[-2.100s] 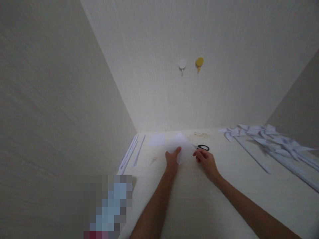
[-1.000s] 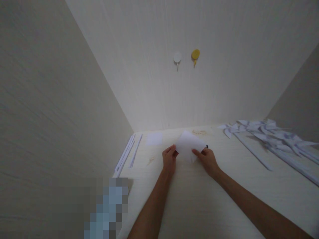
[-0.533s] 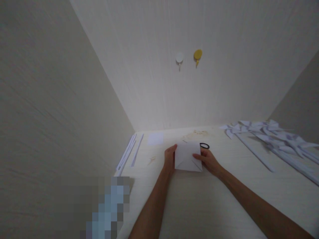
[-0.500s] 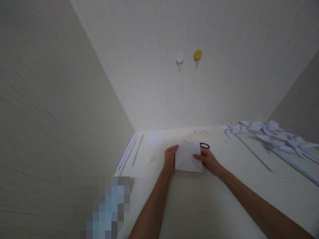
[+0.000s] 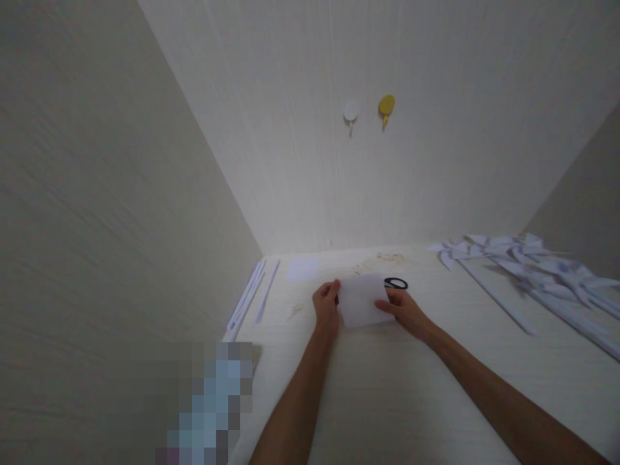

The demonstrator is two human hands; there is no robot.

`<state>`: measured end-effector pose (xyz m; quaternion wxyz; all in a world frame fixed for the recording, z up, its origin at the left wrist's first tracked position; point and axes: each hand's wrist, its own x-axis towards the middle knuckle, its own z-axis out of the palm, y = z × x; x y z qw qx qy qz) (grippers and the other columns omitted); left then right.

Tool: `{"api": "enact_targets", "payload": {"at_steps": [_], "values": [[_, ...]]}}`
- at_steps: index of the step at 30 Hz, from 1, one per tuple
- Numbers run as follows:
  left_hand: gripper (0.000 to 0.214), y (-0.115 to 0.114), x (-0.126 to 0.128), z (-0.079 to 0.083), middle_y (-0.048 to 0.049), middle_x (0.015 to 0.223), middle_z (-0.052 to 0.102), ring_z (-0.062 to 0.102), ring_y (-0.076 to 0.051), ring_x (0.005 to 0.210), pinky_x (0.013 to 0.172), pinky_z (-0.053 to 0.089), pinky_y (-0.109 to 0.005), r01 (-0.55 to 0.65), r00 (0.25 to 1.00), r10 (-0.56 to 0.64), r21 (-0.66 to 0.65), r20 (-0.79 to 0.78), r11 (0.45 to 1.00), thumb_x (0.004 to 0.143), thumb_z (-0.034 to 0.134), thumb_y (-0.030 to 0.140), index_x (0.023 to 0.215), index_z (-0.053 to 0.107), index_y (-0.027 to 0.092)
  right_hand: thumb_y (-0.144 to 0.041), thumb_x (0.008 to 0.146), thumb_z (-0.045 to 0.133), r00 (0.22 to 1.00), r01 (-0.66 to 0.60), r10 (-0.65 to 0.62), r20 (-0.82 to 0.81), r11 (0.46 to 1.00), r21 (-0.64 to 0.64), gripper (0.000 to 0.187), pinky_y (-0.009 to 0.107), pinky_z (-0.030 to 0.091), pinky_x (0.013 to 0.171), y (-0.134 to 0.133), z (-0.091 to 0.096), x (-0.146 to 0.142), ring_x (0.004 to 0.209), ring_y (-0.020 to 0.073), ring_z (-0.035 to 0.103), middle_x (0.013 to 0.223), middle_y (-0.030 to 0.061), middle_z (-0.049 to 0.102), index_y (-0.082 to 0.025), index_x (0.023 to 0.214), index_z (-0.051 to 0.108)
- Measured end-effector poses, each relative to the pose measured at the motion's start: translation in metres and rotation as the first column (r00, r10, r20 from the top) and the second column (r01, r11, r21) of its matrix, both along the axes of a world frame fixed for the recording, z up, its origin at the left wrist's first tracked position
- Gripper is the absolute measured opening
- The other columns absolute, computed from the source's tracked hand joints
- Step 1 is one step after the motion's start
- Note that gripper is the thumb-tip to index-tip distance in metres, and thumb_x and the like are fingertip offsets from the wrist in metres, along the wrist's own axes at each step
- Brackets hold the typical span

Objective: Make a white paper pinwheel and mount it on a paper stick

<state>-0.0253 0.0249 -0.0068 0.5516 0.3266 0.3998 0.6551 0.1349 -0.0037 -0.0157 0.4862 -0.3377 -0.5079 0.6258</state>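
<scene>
A white square of paper (image 5: pixel 361 300) is held up just above the pale table (image 5: pixel 387 400) between both hands. My left hand (image 5: pixel 325 309) pinches its left edge with thumb and fingers closed on it. My right hand (image 5: pixel 404 311) grips the right edge, thumb lying on the sheet. Behind the paper, beside my right hand, lie scissors with black handles (image 5: pixel 396 283); their blades are hidden by the sheet.
Several white paper pinwheels on sticks (image 5: pixel 527 271) lie at the right. Thin white sticks (image 5: pixel 252 297) rest along the left wall, a small paper square (image 5: pixel 303 268) beside them. A white hook (image 5: pixel 351 113) and a yellow hook (image 5: pixel 386 106) hang on the back wall.
The creased sheet lay lower between my hands half a second ago; now it is lifted slightly and tilted, showing a plain face. Both hands kept their hold.
</scene>
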Motion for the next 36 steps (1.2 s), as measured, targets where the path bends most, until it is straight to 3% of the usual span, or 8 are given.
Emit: {"api": "enact_targets", "payload": {"at_steps": [5, 9, 13, 17, 27, 32, 36], "values": [[0.023, 0.004, -0.002, 0.001, 0.0041, 0.046, 0.048, 0.043, -0.005, 0.043, 0.045, 0.033, -0.019, -0.105, 0.985, 0.11, -0.042, 0.132, 0.994, 0.052, 0.066, 0.031, 0.054, 0.054, 0.011, -0.031, 0.063, 0.061, 0.988, 0.037, -0.046, 0.15, 0.997, 0.065, 0.016, 0.024, 0.045, 0.054, -0.001, 0.007, -0.003, 0.056, 0.012, 0.055, 0.063, -0.0016, 0.059, -0.017, 0.069, 0.057], [0.023, 0.003, 0.001, 0.004, 0.0008, 0.052, 0.055, 0.049, -0.007, 0.047, 0.05, 0.039, -0.021, 0.013, 0.984, -0.002, -0.06, 0.18, 0.998, 0.051, 0.067, 0.029, 0.058, 0.056, 0.01, -0.037, 0.064, 0.058, 0.962, 0.149, -0.165, 0.219, 0.985, 0.089, 0.022, 0.022, 0.042, 0.046, 0.002, 0.004, -0.003, 0.045, 0.0101, 0.051, 0.054, -0.0012, 0.057, -0.015, 0.066, 0.055], [0.024, -0.003, 0.008, 0.004, -0.0041, 0.057, 0.06, 0.054, -0.012, 0.05, 0.053, 0.042, -0.025, 0.134, 0.989, -0.124, -0.134, 0.085, 0.982, 0.049, 0.069, 0.026, 0.062, 0.058, 0.008, -0.039, 0.066, 0.056, 0.962, 0.173, -0.183, 0.203, 0.983, 0.067, 0.025, 0.022, 0.041, 0.045, 0.004, -0.001, -0.001, 0.043, 0.01, 0.051, 0.053, 0.0005, 0.059, -0.014, 0.069, 0.054], [0.028, -0.006, 0.011, 0.001, -0.0068, 0.06, 0.062, 0.055, -0.014, 0.05, 0.052, 0.043, -0.027, 0.133, 0.99, -0.137, -0.116, -0.028, 0.984, 0.049, 0.069, 0.027, 0.066, 0.06, 0.007, -0.039, 0.066, 0.056, 0.958, 0.209, -0.221, 0.184, 0.974, 0.082, 0.025, 0.02, 0.04, 0.044, 0.006, -0.005, -0.001, 0.043, 0.0095, 0.051, 0.052, -0.0006, 0.058, -0.015, 0.067, 0.054], [0.028, -0.003, 0.009, -0.004, -0.0091, 0.066, 0.064, 0.058, -0.016, 0.055, 0.054, 0.044, -0.027, 0.146, 0.987, -0.149, -0.054, -0.062, 0.988, 0.051, 0.068, 0.028, 0.07, 0.062, 0.008, -0.04, 0.066, 0.056, 0.913, 0.349, -0.367, 0.181, 0.929, 0.125, 0.027, 0.019, 0.034, 0.039, 0.005, 0.0, 0.0, 0.036, 0.0085, 0.047, 0.04, -0.002, 0.054, -0.016, 0.054, 0.05], [0.026, -0.001, 0.009, -0.006, -0.0069, 0.064, 0.063, 0.057, -0.014, 0.053, 0.05, 0.042, -0.025, 0.057, 0.997, -0.06, -0.06, -0.04, 0.997, 0.051, 0.067, 0.028, 0.066, 0.061, 0.008, -0.037, 0.07, 0.053, 0.905, 0.413, -0.424, 0.034, 0.896, 0.165, 0.02, 0.02, 0.038, 0.044, 0.001, 0.006, -0.001, 0.045, 0.0101, 0.054, 0.053, -0.0017, 0.06, -0.019, 0.071, 0.044], [0.024, -0.002, 0.009, -0.002, -0.0041, 0.06, 0.062, 0.057, -0.013, 0.052, 0.051, 0.043, -0.025, -0.025, 0.998, 0.032, -0.11, 0.062, 0.994, 0.05, 0.067, 0.028, 0.064, 0.058, 0.009, -0.034, 0.07, 0.054, 0.963, 0.255, -0.266, 0.027, 0.943, 0.213, 0.021, 0.022, 0.043, 0.049, -0.006, 0.008, -0.007, 0.059, 0.013, 0.061, 0.075, 0.0007, 0.061, -0.022, 0.08, 0.04]]}}
